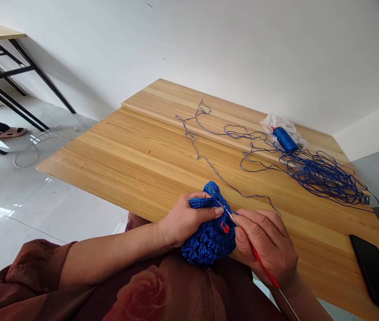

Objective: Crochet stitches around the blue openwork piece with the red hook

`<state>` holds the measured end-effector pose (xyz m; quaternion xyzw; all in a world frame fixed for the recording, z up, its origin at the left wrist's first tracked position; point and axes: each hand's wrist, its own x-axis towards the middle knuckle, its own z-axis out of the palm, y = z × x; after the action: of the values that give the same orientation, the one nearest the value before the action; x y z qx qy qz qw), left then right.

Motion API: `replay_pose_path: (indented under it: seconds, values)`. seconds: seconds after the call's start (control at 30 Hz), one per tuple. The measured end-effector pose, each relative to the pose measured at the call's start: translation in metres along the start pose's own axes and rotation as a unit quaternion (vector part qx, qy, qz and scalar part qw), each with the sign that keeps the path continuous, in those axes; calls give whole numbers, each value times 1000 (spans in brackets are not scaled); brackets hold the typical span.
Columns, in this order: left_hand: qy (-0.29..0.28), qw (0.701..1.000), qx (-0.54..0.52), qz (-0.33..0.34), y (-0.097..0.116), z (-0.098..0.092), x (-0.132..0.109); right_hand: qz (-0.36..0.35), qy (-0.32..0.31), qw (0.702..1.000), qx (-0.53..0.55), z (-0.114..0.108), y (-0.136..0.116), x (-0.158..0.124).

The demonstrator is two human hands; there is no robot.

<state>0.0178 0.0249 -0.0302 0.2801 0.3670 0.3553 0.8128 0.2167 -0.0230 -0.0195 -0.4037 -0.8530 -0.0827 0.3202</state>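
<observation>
My left hand (184, 219) is closed on a blue crocheted piece (209, 240) at the near edge of the wooden table (125, 151), thumb pressed on its top. My right hand (268, 245) grips a crochet hook with a red handle (265, 269); its metal tip is pushed into the piece's upper edge. A small red stitch marker (224, 227) hangs on the piece. A blue yarn strand (243, 194) runs from the work across the table to a loose tangle (323, 174) and a blue yarn spool (285, 139) lying on clear plastic.
A black phone (375, 274) lies at the table's near right edge. At the far left stands another table with black metal legs (12, 71) on a glossy tiled floor (25, 209), with a wire loop on the floor near it. A white wall is behind.
</observation>
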Motion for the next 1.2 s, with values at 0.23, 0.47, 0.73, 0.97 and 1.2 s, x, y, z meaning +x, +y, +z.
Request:
replay_pose_path:
  seconds: [0.23, 0.47, 0.73, 0.97, 1.2]
  values:
    - [13, 999, 34, 1, 5, 1, -3, 31, -52, 994, 90, -3, -1, -5]
    - [12, 992, 125, -11, 13, -2, -5, 10, -96, 990, 103, -8, 3, -5]
    - [-27, 983, 181, -12, 17, -10, -3, 70, -158, 949, 262, -20, 9, 8]
    - [-91, 979, 179, 28, 16, -7, -3, 187, -156, 851, 465, -10, 17, 7]
    - [-64, 988, 115, 78, 9, -4, -3, 195, 0, 945, 261, 12, 6, -2]
